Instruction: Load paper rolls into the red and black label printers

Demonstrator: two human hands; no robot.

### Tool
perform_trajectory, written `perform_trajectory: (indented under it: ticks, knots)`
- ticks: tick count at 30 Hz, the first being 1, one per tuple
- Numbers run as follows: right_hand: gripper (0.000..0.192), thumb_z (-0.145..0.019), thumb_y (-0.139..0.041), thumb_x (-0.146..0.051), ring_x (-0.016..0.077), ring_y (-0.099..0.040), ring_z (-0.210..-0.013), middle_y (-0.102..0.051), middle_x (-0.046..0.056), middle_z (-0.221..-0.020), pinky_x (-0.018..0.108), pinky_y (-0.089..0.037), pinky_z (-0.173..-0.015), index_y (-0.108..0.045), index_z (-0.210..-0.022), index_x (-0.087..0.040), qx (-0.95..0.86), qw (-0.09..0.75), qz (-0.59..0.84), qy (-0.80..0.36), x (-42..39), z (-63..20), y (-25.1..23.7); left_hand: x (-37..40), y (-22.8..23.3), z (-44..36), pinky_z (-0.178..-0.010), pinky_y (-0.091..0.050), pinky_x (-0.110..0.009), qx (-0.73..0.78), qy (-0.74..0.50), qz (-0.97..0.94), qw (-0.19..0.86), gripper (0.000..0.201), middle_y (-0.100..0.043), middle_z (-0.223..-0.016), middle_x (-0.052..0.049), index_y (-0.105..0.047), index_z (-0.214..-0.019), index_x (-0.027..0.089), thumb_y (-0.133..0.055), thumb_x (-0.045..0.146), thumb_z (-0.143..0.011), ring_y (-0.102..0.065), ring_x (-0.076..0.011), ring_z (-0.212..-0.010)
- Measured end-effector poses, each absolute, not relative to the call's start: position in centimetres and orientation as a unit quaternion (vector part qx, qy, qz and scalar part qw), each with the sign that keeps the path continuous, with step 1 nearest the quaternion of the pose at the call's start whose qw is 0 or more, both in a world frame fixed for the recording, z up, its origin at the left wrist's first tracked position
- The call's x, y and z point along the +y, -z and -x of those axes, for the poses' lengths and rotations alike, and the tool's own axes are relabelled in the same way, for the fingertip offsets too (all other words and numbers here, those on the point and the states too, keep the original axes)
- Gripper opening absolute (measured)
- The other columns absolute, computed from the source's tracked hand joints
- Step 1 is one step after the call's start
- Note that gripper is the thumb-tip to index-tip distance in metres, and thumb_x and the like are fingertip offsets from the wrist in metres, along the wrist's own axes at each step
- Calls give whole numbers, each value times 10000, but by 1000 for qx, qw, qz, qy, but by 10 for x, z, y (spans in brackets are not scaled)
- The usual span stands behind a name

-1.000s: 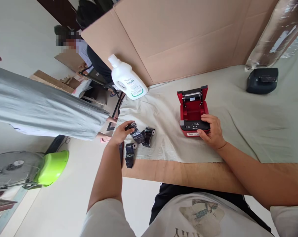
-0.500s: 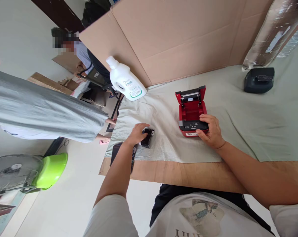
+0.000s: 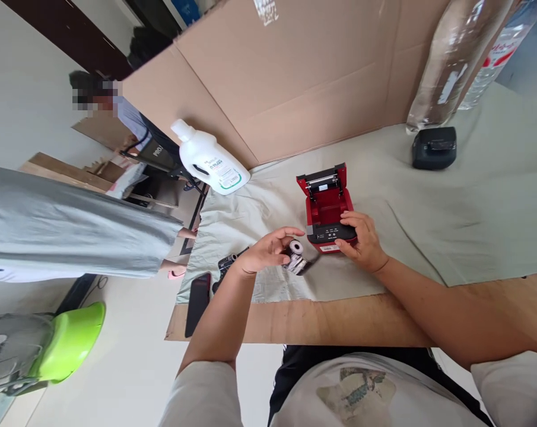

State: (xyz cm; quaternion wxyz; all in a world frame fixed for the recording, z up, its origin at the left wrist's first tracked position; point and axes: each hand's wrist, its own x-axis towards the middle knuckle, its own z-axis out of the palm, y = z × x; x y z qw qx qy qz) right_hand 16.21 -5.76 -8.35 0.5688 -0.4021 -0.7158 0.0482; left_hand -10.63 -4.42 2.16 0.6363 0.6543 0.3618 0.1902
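printer [image 3: 328,209]: red plastic shell, smooth, slightly glossy; black matt panel at its near edge
roll [image 3: 296,257]: dark wrap, looks like glossy film, though the view is blurred
cloth [image 3: 428,219]: pale green fabric, matt, creased
table edge [image 3: 339,317]: brown board, matt, probably cardboard
bottle [image 3: 210,162]: white plastic, smooth, paper label
far wall [image 3: 295,77]: plain corrugated cardboard, matt

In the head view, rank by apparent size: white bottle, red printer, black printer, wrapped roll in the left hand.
1. white bottle and red printer: look alike, unranked.
2. black printer, though it lies farther away, so its rank is unsure.
3. wrapped roll, held by the left hand.
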Motion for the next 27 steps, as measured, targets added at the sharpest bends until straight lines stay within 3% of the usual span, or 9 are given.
perform_trajectory:
  ticks: [3, 7, 10, 14, 19, 27]
  knots:
    - [542, -842, -681, -437, 324, -611, -1140, -631, 144, -1200, 524, -504, -960, -479, -1293, -216, -712, 569, 409, -42, -58, -161, 85, -31, -25, 68, -759, -481, -264, 337, -255, -676, 604, 517, -662, -979, -57, -530, -1170, 206, -771, 273, -717, -626, -164, -886]
    - [684, -845, -664, -450, 338, -561, -1206, -532, 171, -1334, 539, -509, -973, -381, -1429, -234, -719, 568, 401, -27, -61, -162, 85, -6, -18, 22, -881, -488, -303, 406, -267, -752, 444, 390, -653, -1053, -41, -521, -1033, 205, -688, 174, -682, -624, -172, -967]
    - [531, -814, -703, -384, 341, -522, -1239, -484, 146, -1382, 546, -491, -1006, -530, -1303, -273, -720, 567, 400, 1, -64, -162, 84, 7, -18, 0, -918, -498, -340, 481, -172, -799, 317, 331, -678, -1055, -34, -545, -1025, 221, -635, 161, -712, -643, -195, -972]
    - [310, -818, -685, -358, 332, -523, -1243, -587, 106, -1263, 553, -465, -1041, -648, -1113, -271, -730, 549, 407, -1, -65, -160, 82, 18, -23, -18, -998, -470, -396, 534, -39, -818, 210, 325, -710, -1118, -39, -575, -1077, 244, -630, 189, -761, -652, -247, -1087]
    - [297, -857, -641, -407, 326, -560, -1218, -653, 99, -1155, 534, -492, -1013, -657, -1108, -249, -730, 540, 418, 21, -65, -159, 80, 26, -27, -33, -1039, -399, -467, 546, 79, -821, 147, 339, -736, -1075, -65, -634, -1109, 225, -616, 199, -771, -657, -302, -1079]
    - [313, -852, -665, -370, 313, -567, -1207, -678, 99, -1131, 516, -499, -996, -647, -1133, -231, -724, 560, 400, 49, -64, -159, 79, 23, -22, -34, -1028, -354, -503, 522, 103, -837, 130, 386, -712, -1187, -92, -669, -1179, 237, -535, 225, -817, -517, -352, -1222]
